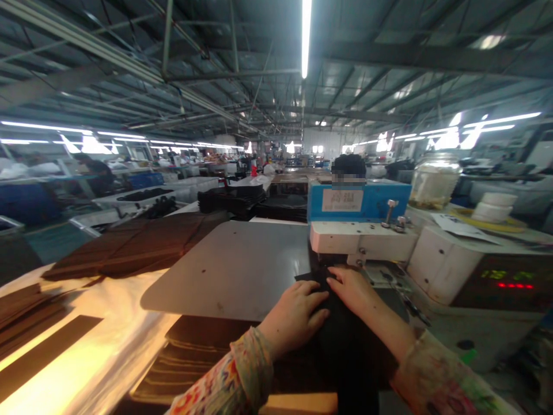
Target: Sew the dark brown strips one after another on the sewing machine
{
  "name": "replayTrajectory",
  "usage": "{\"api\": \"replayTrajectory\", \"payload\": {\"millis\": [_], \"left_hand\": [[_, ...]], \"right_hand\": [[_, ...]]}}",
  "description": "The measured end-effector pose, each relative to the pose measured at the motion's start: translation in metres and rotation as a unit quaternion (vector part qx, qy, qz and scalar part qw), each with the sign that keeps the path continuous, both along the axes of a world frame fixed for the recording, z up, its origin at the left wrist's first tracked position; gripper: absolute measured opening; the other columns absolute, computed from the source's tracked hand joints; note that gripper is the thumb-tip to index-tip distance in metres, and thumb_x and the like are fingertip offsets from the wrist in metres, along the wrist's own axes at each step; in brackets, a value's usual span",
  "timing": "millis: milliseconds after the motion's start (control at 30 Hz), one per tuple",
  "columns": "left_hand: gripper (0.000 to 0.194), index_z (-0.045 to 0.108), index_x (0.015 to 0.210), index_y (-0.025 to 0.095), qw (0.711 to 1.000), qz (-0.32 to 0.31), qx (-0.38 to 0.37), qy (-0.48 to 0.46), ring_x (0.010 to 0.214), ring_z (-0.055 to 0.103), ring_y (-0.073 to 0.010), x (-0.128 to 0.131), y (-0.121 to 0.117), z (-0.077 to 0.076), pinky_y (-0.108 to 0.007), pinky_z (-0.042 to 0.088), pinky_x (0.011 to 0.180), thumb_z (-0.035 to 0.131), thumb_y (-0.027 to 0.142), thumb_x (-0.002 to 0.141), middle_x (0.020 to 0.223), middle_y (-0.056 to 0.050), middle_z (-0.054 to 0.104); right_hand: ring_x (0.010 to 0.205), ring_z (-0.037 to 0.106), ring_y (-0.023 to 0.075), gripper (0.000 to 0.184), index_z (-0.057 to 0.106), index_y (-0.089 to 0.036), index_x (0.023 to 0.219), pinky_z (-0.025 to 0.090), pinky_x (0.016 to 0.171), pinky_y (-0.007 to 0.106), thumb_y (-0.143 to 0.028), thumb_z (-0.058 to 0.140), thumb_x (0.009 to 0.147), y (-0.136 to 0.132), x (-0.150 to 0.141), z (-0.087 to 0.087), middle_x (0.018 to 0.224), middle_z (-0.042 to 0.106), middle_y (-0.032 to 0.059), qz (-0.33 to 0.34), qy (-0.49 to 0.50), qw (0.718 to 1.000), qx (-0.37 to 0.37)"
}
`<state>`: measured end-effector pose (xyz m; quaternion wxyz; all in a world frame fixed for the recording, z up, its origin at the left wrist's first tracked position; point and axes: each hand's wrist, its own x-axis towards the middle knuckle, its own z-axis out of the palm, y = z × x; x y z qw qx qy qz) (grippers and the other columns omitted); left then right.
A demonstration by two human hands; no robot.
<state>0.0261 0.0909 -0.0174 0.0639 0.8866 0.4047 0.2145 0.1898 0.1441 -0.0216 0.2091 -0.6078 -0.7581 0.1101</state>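
My left hand (294,314) lies on a black fabric piece (341,340), fingers together and pressed flat on its left edge. My right hand (352,288) rests on the same fabric a little farther in, fingertips pointing left under the head of the white and blue sewing machine (360,222). The fabric runs from under the machine head toward me. Both hands sit at the right edge of the grey metal machine plate (228,268). Floral sleeves cover both forearms.
Stacks of dark brown cut pieces (129,248) lie left of the plate, with more strips (38,346) on the yellow-lit table. A control box with red and green digits (510,279) stands right. A glass jar (434,178) and white tape roll (492,207) sit behind it. A person sits beyond the machine.
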Motion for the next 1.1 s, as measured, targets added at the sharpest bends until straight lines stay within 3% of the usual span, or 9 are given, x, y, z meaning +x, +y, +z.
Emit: {"api": "replayTrajectory", "payload": {"millis": [200,400,600,867,1100], "left_hand": [[0.033,0.053,0.113,0.019,1.000,-0.015,0.000,-0.002,0.105,0.043,-0.0201,0.002,0.005,0.003,-0.034,0.035,0.095,0.046,0.031,0.083,0.115,-0.008,0.050],[0.032,0.053,0.112,0.019,1.000,-0.024,0.009,-0.009,0.105,0.044,-0.0198,0.003,0.012,0.002,-0.033,0.035,0.095,0.048,0.030,0.082,0.113,-0.007,0.051],[0.032,0.054,0.111,0.018,1.000,-0.026,0.008,-0.010,0.107,0.044,-0.0202,0.001,0.017,0.000,-0.033,0.034,0.096,0.047,0.031,0.083,0.116,-0.008,0.050],[0.033,0.053,0.113,0.018,1.000,-0.022,0.008,-0.008,0.108,0.043,-0.0205,-0.002,0.023,0.000,-0.034,0.034,0.096,0.046,0.032,0.083,0.116,-0.008,0.050],[0.032,0.054,0.111,0.018,1.000,-0.025,0.016,-0.008,0.107,0.044,-0.0201,-0.002,0.027,-0.001,-0.034,0.035,0.096,0.046,0.030,0.083,0.115,-0.008,0.050]], "right_hand": [[0.098,0.056,0.0198,0.034,0.056,-0.015,0.109,0.042,0.084,0.028,-0.014,0.037,0.081,-0.004,-0.008,0.005,0.105,0.061,0.0123,0.020,-0.137,0.989,0.058],[0.096,0.057,0.0212,0.035,0.058,-0.014,0.105,0.043,0.082,0.029,-0.010,0.034,0.081,0.005,-0.010,0.007,0.102,0.062,0.0143,0.040,-0.197,0.978,0.048],[0.092,0.058,0.0186,0.035,0.060,-0.015,0.102,0.042,0.081,0.026,-0.011,0.033,0.081,0.012,-0.010,0.006,0.099,0.063,0.0118,0.051,-0.192,0.979,0.038],[0.092,0.057,0.0190,0.032,0.058,-0.013,0.103,0.042,0.080,0.027,-0.014,0.033,0.083,0.007,-0.010,0.003,0.100,0.062,0.0118,0.039,-0.151,0.984,0.084],[0.090,0.058,0.0183,0.027,0.058,-0.013,0.101,0.041,0.080,0.026,-0.021,0.042,0.081,0.011,-0.007,0.000,0.098,0.063,0.0090,0.010,-0.064,0.996,0.066]]}}
